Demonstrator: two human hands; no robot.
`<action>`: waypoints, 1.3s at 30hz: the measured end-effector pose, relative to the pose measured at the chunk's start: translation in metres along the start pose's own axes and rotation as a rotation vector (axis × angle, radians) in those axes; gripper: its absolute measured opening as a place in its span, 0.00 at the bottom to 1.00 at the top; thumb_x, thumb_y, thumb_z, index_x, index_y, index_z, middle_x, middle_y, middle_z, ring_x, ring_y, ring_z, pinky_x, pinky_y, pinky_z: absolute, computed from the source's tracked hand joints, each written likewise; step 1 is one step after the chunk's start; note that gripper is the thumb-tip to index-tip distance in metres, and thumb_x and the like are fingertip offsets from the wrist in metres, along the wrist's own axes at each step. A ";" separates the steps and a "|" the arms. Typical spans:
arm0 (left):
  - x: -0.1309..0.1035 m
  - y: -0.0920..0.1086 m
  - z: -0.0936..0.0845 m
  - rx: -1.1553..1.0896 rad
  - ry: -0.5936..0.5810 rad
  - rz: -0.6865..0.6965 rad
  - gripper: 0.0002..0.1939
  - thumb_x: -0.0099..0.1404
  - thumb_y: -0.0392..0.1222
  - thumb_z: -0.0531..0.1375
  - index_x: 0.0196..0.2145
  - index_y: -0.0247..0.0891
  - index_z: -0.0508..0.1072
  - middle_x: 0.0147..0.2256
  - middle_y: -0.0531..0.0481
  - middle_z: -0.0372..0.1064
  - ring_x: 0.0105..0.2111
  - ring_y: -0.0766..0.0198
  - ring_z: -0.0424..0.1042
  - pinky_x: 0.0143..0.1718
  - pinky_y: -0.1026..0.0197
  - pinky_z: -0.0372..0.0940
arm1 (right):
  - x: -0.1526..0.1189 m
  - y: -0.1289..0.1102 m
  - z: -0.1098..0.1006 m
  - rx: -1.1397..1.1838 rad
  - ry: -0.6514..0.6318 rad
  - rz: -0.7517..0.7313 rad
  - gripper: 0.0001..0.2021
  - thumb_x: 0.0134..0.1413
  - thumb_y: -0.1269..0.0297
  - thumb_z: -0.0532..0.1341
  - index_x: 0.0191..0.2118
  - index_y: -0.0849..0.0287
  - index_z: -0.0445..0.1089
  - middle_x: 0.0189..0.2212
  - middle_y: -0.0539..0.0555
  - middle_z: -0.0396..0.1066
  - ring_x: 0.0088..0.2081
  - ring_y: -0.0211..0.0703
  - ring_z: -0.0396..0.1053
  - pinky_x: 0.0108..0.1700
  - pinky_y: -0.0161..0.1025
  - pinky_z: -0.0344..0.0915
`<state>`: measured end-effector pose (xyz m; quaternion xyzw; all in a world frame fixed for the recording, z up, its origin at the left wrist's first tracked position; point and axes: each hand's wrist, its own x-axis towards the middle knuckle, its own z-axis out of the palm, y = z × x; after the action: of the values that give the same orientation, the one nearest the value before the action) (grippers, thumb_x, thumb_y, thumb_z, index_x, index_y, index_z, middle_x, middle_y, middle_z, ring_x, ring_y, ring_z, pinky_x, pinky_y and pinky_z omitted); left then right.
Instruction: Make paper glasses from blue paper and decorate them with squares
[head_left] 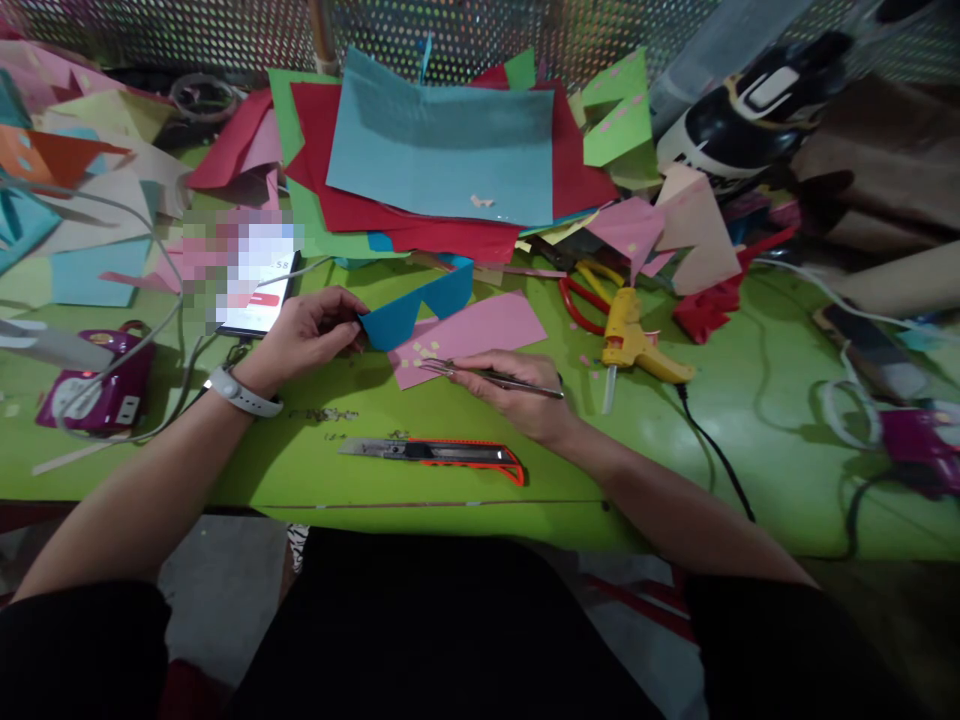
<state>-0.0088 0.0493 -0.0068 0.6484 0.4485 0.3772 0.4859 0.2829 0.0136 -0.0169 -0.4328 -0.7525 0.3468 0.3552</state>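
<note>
My left hand (324, 328) pinches the left end of a blue folded paper piece (405, 304) with a notched lower edge. My right hand (506, 388) holds metal tweezers (517, 382), their tips over several tiny pale yellow squares (424, 350). Those squares lie on a pink paper strip (487, 335), partly behind the blue piece. Whether the tips grip a square is too small to tell. Nearer the table's front edge lies an orange and black utility knife (435, 452) with its blade out, pointing left.
A lit phone (259, 280) lies beyond my left wrist. Right of the pink strip are a yellow glue gun (634, 340) and red-handled scissors (585, 303). Stacked coloured sheets (442, 150) stand at the back. Cables and purple boxes (97, 385) flank the green table (300, 470).
</note>
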 end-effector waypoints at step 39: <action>-0.001 0.003 -0.005 -0.101 -0.073 0.000 0.09 0.60 0.39 0.66 0.38 0.37 0.72 0.27 0.49 0.77 0.27 0.62 0.78 0.29 0.62 0.72 | 0.016 -0.028 -0.005 0.106 0.121 0.021 0.11 0.58 0.50 0.67 0.35 0.51 0.82 0.31 0.50 0.81 0.31 0.43 0.78 0.32 0.40 0.78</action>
<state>-0.0133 0.0495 -0.0026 0.6364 0.4108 0.3756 0.5340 0.2703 0.0184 0.0125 -0.4415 -0.7057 0.3631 0.4186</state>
